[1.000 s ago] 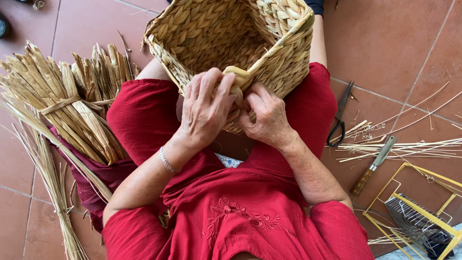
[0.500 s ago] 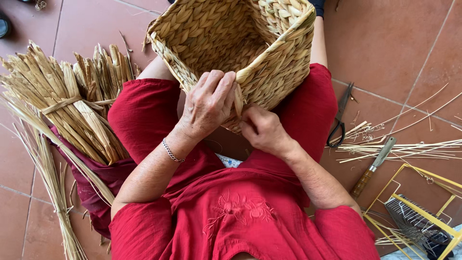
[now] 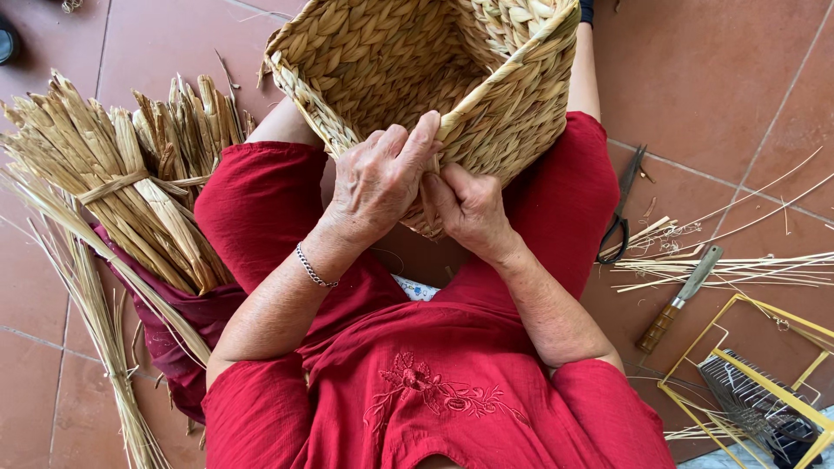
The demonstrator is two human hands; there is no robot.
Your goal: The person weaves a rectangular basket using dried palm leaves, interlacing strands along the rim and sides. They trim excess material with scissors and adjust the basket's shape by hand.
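Note:
A square woven straw basket rests tilted on my lap, its opening facing up toward me. My left hand lies over the near rim, fingers curled around a flat pale straw strand that runs diagonally up the basket's corner. My right hand is closed against the basket wall just under that rim, pinching the weave beside my left fingers. I wear red clothing and a thin bracelet on the left wrist.
A tied bundle of dried straw lies at my left on the tile floor. On the right lie black scissors, a wooden-handled knife, loose straw stalks and a yellow wire frame.
Both hands have shifted along the basket's near rim. The pale strand that was looped at the rim is now pulled straight up the corner, and the right hand has dropped lower.

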